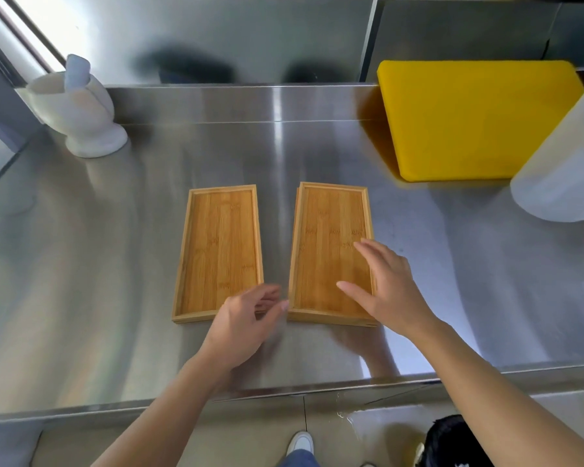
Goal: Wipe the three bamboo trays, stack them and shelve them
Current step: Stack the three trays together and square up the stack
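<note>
My right hand point(390, 288) hovers with fingers point(368, 249) spread apart and extended, palm down over the near right corner of the right bamboo tray point(327, 244); I cannot tell whether the fingertips touch the wood. My left hand point(241, 323) has its fingers point(270, 298) loosely curled and parted, gripping nothing, at the near right corner of the left bamboo tray point(218, 247), the thumb reaching into the gap between the two trays; motion blur hides any contact.

The two trays lie flat, side by side and slightly apart, long sides running away from me, open faces up, on the steel counter point(98, 264). The right one appears thicker at its near edge, possibly two trays stacked, though I cannot confirm this from here.

Farther out: a white mortar with pestle point(78, 109) stands at the far left of the counter; a yellow cutting board point(472, 119) lies at the far right; a white translucent container point(563, 170) overlaps the board's right edge. Below the counter edge, a shoe point(300, 443) and a black bag point(452, 443) rest on the tiled floor.
</note>
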Available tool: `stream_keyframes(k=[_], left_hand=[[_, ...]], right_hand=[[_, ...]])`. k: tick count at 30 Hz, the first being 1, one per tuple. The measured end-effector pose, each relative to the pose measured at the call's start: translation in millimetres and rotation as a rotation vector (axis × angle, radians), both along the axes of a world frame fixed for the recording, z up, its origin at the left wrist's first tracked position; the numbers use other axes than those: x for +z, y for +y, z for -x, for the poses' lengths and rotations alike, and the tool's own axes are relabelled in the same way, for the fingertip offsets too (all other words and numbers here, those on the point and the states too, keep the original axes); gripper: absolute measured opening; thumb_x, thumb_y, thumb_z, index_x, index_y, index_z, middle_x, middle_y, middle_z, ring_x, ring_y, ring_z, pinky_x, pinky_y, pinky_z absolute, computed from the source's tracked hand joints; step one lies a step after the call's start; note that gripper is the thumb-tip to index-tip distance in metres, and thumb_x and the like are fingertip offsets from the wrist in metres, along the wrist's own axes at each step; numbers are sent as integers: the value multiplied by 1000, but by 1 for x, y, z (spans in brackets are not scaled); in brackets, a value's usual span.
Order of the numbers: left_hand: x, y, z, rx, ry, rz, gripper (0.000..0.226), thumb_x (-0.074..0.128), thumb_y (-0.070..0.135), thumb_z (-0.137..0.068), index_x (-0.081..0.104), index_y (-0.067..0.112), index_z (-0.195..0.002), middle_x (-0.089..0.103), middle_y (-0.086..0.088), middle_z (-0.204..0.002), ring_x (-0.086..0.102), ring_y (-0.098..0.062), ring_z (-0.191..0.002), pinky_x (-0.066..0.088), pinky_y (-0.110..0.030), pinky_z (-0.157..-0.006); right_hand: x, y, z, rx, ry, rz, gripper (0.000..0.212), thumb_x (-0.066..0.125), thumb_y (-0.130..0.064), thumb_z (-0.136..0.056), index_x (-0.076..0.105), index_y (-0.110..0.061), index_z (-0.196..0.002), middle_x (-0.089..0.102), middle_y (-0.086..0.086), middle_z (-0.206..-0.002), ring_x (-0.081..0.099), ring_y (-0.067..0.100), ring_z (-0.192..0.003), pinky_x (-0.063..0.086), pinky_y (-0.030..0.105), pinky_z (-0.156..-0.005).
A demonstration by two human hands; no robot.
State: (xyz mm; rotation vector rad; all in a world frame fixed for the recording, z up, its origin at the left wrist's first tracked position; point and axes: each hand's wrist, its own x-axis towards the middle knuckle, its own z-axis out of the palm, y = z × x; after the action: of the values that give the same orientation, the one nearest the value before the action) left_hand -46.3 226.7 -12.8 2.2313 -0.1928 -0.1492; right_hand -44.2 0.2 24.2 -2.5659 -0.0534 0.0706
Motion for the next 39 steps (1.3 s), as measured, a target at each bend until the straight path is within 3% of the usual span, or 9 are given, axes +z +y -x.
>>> stream_keyframes(k=[3, 7, 14, 19, 22, 27, 31, 34, 39], left_hand=[[10, 18, -8, 224, -136, -63, 31, 61, 23, -89, 64, 8, -115, 65, -2, -107, 60, -15, -97, 39, -17, -75], [1, 45, -23, 444, -13, -209, 49, 59, 25, -90, 46, 4, -133, 53, -20, -130, 50, -38, -116, 36, -41, -99], [-10, 76, -17, 457, 220, -514, 41, 51, 25, -91, 48, 1, -124, 48, -21, -133, 40, -39, -125, 32, -42, -101], [-9, 76, -17, 509, 346, -212, 36, 46, 20, -93, 50, -6, -117, 42, -20, -136, 40, -37, -124, 33, -40, -105], [0, 75, -22, 622, 386, -24, 29, 45, 19, -92, 51, -4, -109, 50, -25, -128, 51, -36, -106, 44, -40, -88], [3, 92, -29, 711, 428, 64, 46, 50, 30, -92, 44, 11, -133, 52, -15, -132, 50, -32, -117, 40, -36, -94], [-3, 107, -32, 691, 457, -16, 27, 52, 30, -92, 58, 4, -95, 60, -13, -88, 55, -29, -83, 41, -33, -74], [-4, 110, -31, 637, 519, 50, 30, 49, 34, -94, 56, 4, -99, 59, -14, -97, 53, -29, -87, 39, -33, -75], [19, 103, -31, 510, 368, -132, 39, 37, 35, -98, 47, 9, -72, 46, -6, -71, 45, -26, -68, 32, -34, -61]], right_hand=[[20, 42, -8, 101, 0, -168, 57, 55, -38, -89, 36, -18, -140, 35, -5, -147, 31, 13, -136, 24, 25, -109], [14, 116, -7, 261, 217, -261, 67, 53, -43, -89, 26, -17, -145, 20, -2, -156, 19, 14, -143, 19, 32, -115], [-30, 167, -21, -22, 482, -241, 86, 53, -46, -88, 2, -13, -149, -12, 15, -158, -4, 29, -146, 10, 44, -119], [-28, 173, -28, -186, 517, -646, 88, 62, -38, -84, 5, -22, -149, 6, 2, -160, 16, 22, -145, 19, 43, -117], [-22, 173, -31, -296, 548, -848, 80, 62, -29, -85, 13, -19, -148, 19, 1, -156, 24, 20, -141, 22, 38, -112], [-16, 169, -37, -433, 661, -1053, 66, 61, -23, -85, 28, -13, -141, 32, 4, -149, 31, 23, -135, 25, 42, -107], [-16, 164, -38, -477, 702, -1048, 59, 59, -20, -86, 33, -10, -138, 40, 7, -144, 39, 26, -130, 32, 41, -106], [-17, 165, -37, -401, 698, -955, 50, 53, -21, -90, 37, -7, -136, 48, 5, -134, 47, 26, -121, 37, 39, -101], [-6, 152, -35, -102, 370, -450, 27, 34, -27, -100, 46, -6, -111, 44, -5, -73, 47, 11, -68, 38, 25, -65]])
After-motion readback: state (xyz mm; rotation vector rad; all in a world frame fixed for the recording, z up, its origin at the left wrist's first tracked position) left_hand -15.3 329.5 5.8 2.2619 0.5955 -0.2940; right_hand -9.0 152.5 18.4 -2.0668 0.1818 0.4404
